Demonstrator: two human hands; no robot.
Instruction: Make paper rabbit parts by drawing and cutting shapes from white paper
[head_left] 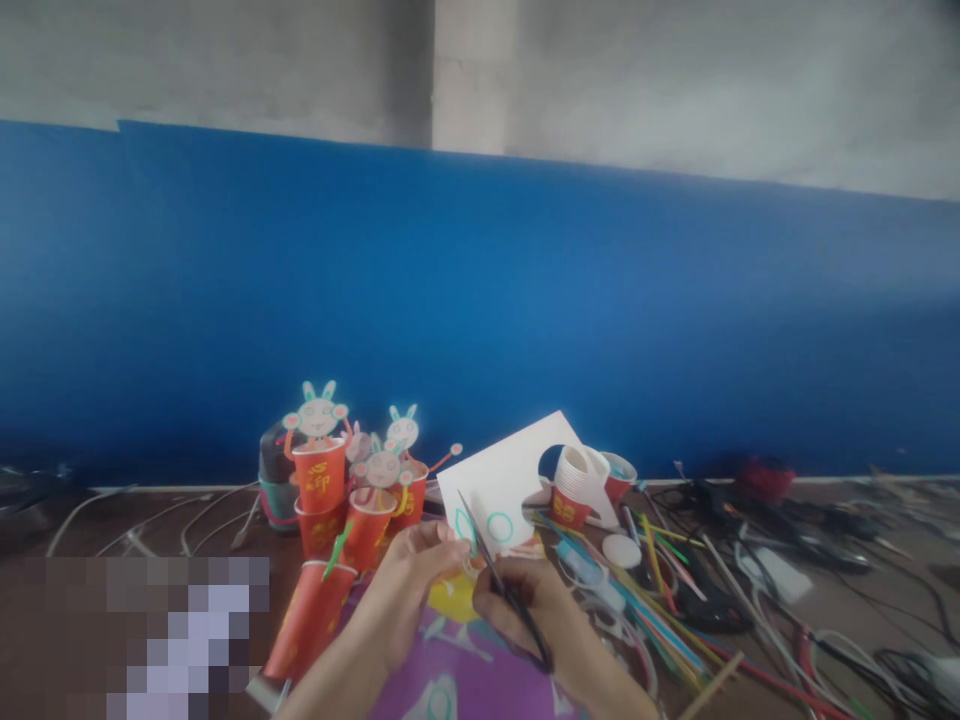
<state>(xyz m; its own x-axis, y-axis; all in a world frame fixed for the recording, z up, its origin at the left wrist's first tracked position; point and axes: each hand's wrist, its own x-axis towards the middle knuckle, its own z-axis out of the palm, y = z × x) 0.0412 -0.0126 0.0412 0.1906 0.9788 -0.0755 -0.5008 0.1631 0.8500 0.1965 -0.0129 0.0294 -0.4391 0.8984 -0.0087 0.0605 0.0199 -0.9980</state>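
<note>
Between my two hands is a white sheet of paper [502, 480] with large rounded cut-outs on its right side and green outlines drawn near its lower edge. My left hand [420, 560] pinches the sheet's lower left corner. In my right hand [525, 600] are black-handled scissors [517, 605], their blades pointing up and left across the paper beside a green leaf-like outline. A green circle outline lies just right of the blades. Below my hands, a purple sheet [465, 670] carries white paper scraps, one with a green outline [439, 698].
Red paper cups [319, 478] with rabbit-faced paper figures [318, 416] stand left; another red cup [311, 615] lies tilted in front. A stack of cups [571, 490] is behind the paper. Coloured pipe cleaners [660, 630] and cables [900, 590] spread right. A blue panel [480, 300] rises behind.
</note>
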